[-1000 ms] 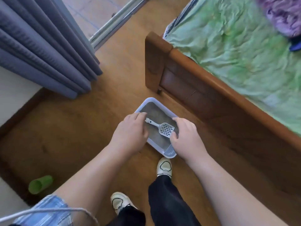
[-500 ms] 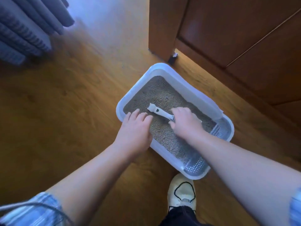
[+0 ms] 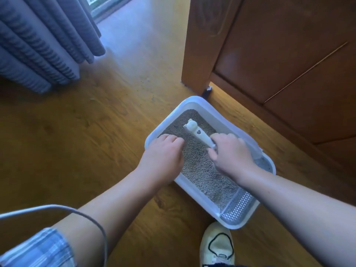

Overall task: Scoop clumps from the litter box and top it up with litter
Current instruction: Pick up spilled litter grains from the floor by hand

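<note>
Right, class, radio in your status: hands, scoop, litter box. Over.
Left hand curled over litter box rim. Right hand grips scoop, its head hidden. Bed post beside far corner, nothing blocking.

Sunlit wooden floor (image 3: 81,143), grey-blue curtains (image 3: 38,41) left, wooden bed frame (image 3: 269,60) right

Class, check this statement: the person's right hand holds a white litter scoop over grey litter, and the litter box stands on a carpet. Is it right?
Not quite. The head view shows the litter box standing on a wooden floor, not a carpet. The rest holds: the right hand holds the white litter scoop over the grey litter.
</note>
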Motion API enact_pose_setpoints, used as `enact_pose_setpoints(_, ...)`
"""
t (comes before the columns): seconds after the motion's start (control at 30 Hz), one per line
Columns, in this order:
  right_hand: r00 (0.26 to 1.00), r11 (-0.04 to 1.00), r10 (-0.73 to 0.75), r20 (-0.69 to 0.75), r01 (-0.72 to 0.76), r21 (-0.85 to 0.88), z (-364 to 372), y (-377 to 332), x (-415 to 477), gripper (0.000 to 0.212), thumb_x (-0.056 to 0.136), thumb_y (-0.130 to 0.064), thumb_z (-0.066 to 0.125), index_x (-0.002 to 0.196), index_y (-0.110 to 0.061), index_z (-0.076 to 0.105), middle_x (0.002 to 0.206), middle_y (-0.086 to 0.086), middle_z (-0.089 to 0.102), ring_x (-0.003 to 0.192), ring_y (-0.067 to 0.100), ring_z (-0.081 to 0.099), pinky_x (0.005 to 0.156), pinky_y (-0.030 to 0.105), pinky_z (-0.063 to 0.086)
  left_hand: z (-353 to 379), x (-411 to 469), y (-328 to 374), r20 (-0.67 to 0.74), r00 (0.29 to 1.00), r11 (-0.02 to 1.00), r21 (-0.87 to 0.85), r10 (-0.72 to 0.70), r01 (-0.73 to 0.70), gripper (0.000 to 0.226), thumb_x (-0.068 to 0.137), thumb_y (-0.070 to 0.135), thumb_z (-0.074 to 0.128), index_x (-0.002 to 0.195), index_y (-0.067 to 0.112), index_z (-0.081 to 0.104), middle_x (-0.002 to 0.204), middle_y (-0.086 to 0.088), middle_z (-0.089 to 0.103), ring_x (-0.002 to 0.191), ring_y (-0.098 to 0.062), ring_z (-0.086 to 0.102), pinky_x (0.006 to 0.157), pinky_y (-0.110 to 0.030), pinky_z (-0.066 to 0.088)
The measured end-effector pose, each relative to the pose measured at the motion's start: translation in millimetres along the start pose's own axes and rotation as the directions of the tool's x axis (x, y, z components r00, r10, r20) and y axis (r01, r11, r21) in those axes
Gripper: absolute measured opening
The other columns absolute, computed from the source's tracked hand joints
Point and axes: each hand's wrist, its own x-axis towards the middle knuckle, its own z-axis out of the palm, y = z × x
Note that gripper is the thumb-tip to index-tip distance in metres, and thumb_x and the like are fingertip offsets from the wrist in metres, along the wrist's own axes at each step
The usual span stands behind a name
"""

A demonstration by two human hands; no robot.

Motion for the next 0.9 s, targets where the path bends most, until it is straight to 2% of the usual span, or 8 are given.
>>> enact_pose_setpoints(0.1,0.997,0.998,-0.036,-0.072,0.039,0.044,-43.9,-18.6,-8.3,0.015,0.091,-0.041,0.053,0.096,-0.027,0.052,0.094,-0.007,0.062,0.096,0.024,0.054,0.081,0.039,0.04,-34.3,-3.9,1.8,-0.067,0.996,0.996,-0.077,-0.055,0.05,0.022,0.09,0.025,0.047,0.105,0.02,0.062,0.102,0.003,0.066,0.101,-0.024,0.058,0.081,-0.036,0.048)
enact_pose_setpoints(0.3,0.964,0.96,-0.211,-0.161,0.235,0.153,-104.1,-104.9,1.6,0.012,0.09,-0.038,0.058,0.096,-0.027,0.057,0.085,-0.009,0.059,0.087,0.019,0.053,0.072,0.036,0.044,-113.2,-49.8,-34.1,-0.135,0.955,0.92,-0.331,-0.265,0.209,0.024,0.096,0.031,0.048,0.119,0.031,0.055,0.116,0.016,0.062,0.108,-0.009,0.057,0.087,-0.033,0.049)
enact_pose_setpoints(0.4,0.909,0.9,-0.385,-0.159,0.408,0.152,-116.5,-177.0,3.2,0.014,0.09,-0.038,0.06,0.1,-0.029,0.059,0.089,-0.012,0.061,0.088,0.018,0.053,0.074,0.038,0.047,-144.5,-104.4,-78.2,-0.216,0.896,0.896,-0.314,-0.389,0.313,0.024,0.096,0.033,0.047,0.118,0.033,0.055,0.113,0.016,0.063,0.103,-0.01,0.061,0.081,-0.033,0.051)
enact_pose_setpoints(0.5,0.804,0.8,-0.57,-0.169,0.59,0.111,-115.8,-264.7,-9.1,0.017,0.091,-0.039,0.062,0.105,-0.029,0.06,0.093,-0.014,0.061,0.09,0.017,0.053,0.073,0.034,0.045,-161.6,-178.9,-125.6,-0.262,0.808,0.845,-0.258,-0.528,0.468,0.024,0.097,0.034,0.046,0.119,0.035,0.054,0.115,0.013,0.063,0.101,-0.012,0.06,0.077,-0.03,0.05)
enact_pose_setpoints(0.63,0.652,0.636,-0.752,-0.098,0.756,0.154,-95.2,-388.0,-54.7,0.023,0.095,-0.042,0.057,0.116,-0.034,0.057,0.106,-0.018,0.061,0.098,0.011,0.052,0.078,0.03,0.048,-167.7,-311.9,-165.4,-0.252,0.593,0.644,-0.293,-0.765,0.706,0.029,0.098,0.033,0.05,0.127,0.034,0.053,0.12,0.012,0.061,0.1,-0.009,0.06,0.082,-0.026,0.053)
enact_pose_setpoints(0.77,0.45,0.426,-0.893,-0.035,0.866,0.262,-62.8,-485.4,-133.5,0.029,0.095,-0.041,0.057,0.124,-0.034,0.056,0.11,-0.02,0.06,0.097,0.003,0.05,0.078,0.022,0.05,-157.6,-454.0,-175.0,-0.144,0.289,0.323,-0.397,-0.946,0.859,0.027,0.096,0.033,0.051,0.123,0.035,0.054,0.102,0.013,0.063,0.082,-0.009,0.059,0.07,-0.03,0.052)
enact_pose_setpoints(0.8,0.39,0.367,-0.92,-0.026,0.885,0.285,-54.1,-503.3,-155.6,0.029,0.095,-0.041,0.056,0.123,-0.034,0.056,0.108,-0.02,0.06,0.096,0.004,0.05,0.078,0.025,0.052,-153.5,-485.4,-174.1,-0.128,0.211,0.245,-0.417,-0.969,0.875,0.028,0.095,0.033,0.05,0.122,0.035,0.054,0.102,0.011,0.064,0.084,-0.012,0.061,0.072,-0.033,0.052)
enact_pose_setpoints(0.9,0.222,0.21,-0.975,0.015,0.899,0.385,-26.7,-542.9,-219.3,0.026,0.095,-0.04,0.057,0.119,-0.032,0.057,0.102,-0.017,0.059,0.094,0.006,0.051,0.078,0.03,0.052,-136.3,-561.0,-163.2,-0.108,-0.019,0.036,-0.484,-0.994,0.875,0.032,0.096,0.033,0.047,0.127,0.032,0.054,0.12,0.005,0.064,0.105,-0.02,0.062,0.088,-0.038,0.051)
